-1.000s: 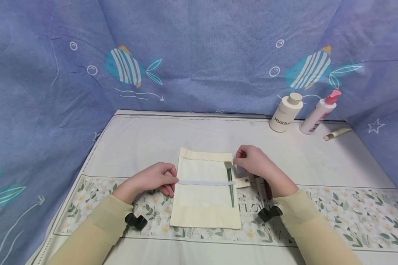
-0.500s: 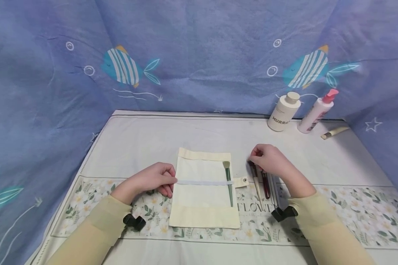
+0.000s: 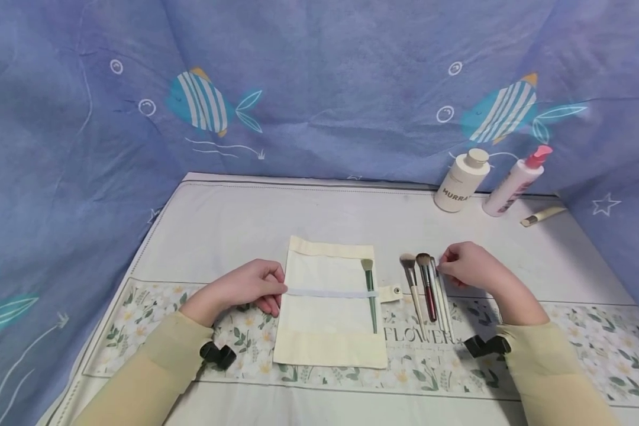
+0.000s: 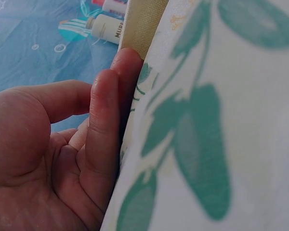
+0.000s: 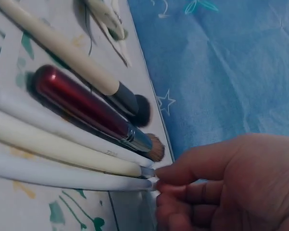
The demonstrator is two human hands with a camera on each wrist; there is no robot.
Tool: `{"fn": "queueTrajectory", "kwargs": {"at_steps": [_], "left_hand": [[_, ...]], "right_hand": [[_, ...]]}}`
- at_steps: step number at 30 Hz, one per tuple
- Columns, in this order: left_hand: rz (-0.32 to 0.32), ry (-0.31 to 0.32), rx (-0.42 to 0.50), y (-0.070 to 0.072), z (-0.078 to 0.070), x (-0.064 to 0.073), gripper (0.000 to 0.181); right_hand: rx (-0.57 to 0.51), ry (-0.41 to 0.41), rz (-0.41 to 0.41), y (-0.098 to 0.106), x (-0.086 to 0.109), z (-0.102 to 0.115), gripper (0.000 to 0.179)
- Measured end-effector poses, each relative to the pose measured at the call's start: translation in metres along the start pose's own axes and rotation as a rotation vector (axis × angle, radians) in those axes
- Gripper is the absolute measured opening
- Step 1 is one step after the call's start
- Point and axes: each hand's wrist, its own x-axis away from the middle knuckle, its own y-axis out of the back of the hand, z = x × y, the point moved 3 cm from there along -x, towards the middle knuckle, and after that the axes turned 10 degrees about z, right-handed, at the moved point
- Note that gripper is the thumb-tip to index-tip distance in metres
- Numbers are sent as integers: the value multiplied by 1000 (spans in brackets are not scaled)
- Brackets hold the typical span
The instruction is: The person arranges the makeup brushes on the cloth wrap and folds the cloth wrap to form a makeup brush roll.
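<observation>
A cream cloth brush roll (image 3: 325,316) lies unrolled, a pale elastic band across it. One green-handled makeup brush (image 3: 370,290) is tucked under the band at its right side. My left hand (image 3: 250,288) pinches the roll's left edge near the band; the fingertips meet the cloth in the left wrist view. Right of the roll lie a beige-handled brush (image 3: 412,284), a red-handled brush (image 3: 429,296) and slim pale brushes (image 5: 86,151) side by side. My right hand (image 3: 468,266) pinches the outermost slim brush (image 5: 77,173) near its head, which the fingers hide.
A white bottle (image 3: 460,183) and a pink-topped pump bottle (image 3: 513,183) stand at the back right. Beyond them lies a flat cream brush (image 3: 543,215). A snap tab (image 3: 390,293) sticks out from the roll towards the loose brushes. Blue curtain (image 3: 319,89) hangs behind the table.
My right hand has moved right from the roll's upper right edge, over the loose brushes, to the outermost slim one. The left hand and the roll have stayed in place.
</observation>
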Motion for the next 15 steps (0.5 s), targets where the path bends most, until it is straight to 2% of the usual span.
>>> {"fn": "queueTrajectory", "kwargs": {"at_steps": [5, 15], "left_hand": [[-2, 6, 3, -1, -1, 0, 15], [3, 5, 2, -1, 0, -1, 15]], "right_hand": [[19, -40, 14, -3, -2, -3, 13], [131, -122, 4, -4, -5, 3, 22]]}}
